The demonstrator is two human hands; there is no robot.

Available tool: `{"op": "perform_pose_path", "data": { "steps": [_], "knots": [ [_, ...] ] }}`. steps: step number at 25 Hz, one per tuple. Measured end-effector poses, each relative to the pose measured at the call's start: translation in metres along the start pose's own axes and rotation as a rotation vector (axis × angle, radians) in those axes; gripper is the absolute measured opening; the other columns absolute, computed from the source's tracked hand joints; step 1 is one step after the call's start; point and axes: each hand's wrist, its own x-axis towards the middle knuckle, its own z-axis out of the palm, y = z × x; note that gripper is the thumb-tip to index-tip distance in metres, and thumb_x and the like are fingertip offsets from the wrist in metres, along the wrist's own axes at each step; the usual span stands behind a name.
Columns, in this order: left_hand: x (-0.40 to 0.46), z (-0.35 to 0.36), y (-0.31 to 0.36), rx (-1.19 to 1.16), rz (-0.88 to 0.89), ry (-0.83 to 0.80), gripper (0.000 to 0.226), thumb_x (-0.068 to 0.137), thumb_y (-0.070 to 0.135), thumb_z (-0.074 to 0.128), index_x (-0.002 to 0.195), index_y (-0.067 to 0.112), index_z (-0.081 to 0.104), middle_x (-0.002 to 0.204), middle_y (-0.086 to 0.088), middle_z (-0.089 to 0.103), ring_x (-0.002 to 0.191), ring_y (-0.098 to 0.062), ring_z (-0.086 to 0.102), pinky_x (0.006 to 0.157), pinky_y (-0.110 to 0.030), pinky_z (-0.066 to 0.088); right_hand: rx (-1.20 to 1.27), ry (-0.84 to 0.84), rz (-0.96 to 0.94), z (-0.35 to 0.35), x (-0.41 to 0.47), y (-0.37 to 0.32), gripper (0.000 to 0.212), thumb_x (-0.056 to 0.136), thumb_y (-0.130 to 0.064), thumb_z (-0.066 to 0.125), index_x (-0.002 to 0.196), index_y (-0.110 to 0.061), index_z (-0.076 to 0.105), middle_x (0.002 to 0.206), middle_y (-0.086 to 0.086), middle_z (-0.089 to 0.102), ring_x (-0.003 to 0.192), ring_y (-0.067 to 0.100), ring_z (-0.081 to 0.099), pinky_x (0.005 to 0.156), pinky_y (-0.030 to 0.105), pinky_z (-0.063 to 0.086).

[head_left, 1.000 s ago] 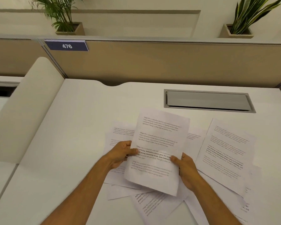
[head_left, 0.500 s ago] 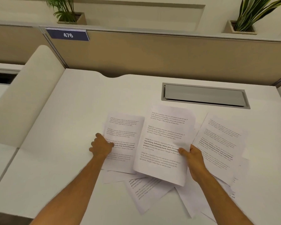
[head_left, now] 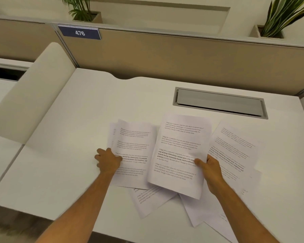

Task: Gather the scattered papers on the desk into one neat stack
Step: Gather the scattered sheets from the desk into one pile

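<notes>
Several printed white sheets lie scattered and overlapping on the white desk (head_left: 63,137). My right hand (head_left: 209,168) pinches the right edge of a printed sheet (head_left: 179,151), held slightly above the others. My left hand (head_left: 108,161) grips the left edge of another sheet (head_left: 133,146) that rests on the desk with one more sheet peeking out beneath it. A further sheet (head_left: 233,148) lies to the right. More sheets (head_left: 147,197) fan out near the front edge, partly hidden under the upper ones.
A grey cable hatch (head_left: 219,102) is set into the desk behind the papers. A tan partition (head_left: 182,57) with a "476" plate (head_left: 79,33) closes the back. A cream divider panel (head_left: 33,95) borders the left. Two potted plants (head_left: 82,9) stand on the ledge.
My left hand let go of the lifted sheet, moved left and took the edge of the sheet on the desk. My right hand keeps holding the lifted sheet, now shifted right.
</notes>
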Motion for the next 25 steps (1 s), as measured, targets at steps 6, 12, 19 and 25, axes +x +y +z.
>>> {"op": "perform_pose_path", "data": {
  "steps": [6, 12, 19, 25],
  "knots": [
    [0.015, -0.006, 0.008, -0.175, -0.062, 0.003, 0.078, 0.077, 0.009, 0.085, 0.139, 0.006, 0.039, 0.134, -0.024, 0.056, 0.126, -0.043, 0.052, 0.099, -0.053, 0.046, -0.019, 0.001, -0.017, -0.013, -0.003, 0.005, 0.037, 0.092, -0.003, 0.065, 0.124, -0.022, 0.067, 0.112, -0.004, 0.076, 0.095, 0.019, 0.074, 0.074, 0.034, 0.061],
    [0.014, -0.041, -0.001, -0.385, 0.272, 0.076, 0.016, 0.091, 0.005, 0.066, 0.107, 0.005, 0.068, 0.106, -0.011, 0.073, 0.094, -0.033, 0.07, 0.075, -0.033, 0.051, -0.007, 0.029, -0.05, -0.017, -0.005, -0.005, 0.042, 0.094, -0.003, 0.063, 0.134, -0.016, 0.061, 0.121, 0.004, 0.072, 0.103, 0.027, 0.071, 0.091, 0.053, 0.058],
    [-0.006, -0.116, 0.031, -0.838, 0.444, -0.325, 0.03, 0.093, 0.001, 0.07, 0.108, 0.026, 0.075, 0.101, 0.003, 0.084, 0.086, -0.019, 0.081, 0.068, -0.031, 0.065, 0.057, 0.05, -0.053, -0.003, -0.005, -0.018, 0.041, 0.095, -0.001, 0.061, 0.134, -0.015, 0.062, 0.124, 0.008, 0.071, 0.105, 0.029, 0.07, 0.094, 0.052, 0.056],
    [-0.023, -0.075, 0.066, -0.938, 0.379, -0.56, 0.044, 0.091, -0.004, 0.072, 0.132, 0.004, 0.061, 0.122, -0.016, 0.075, 0.107, -0.034, 0.073, 0.084, -0.039, 0.062, 0.109, -0.122, -0.069, 0.043, -0.016, -0.042, 0.027, 0.095, -0.015, 0.066, 0.12, -0.022, 0.071, 0.111, 0.002, 0.078, 0.098, 0.026, 0.076, 0.083, 0.046, 0.062]
  ]
}}
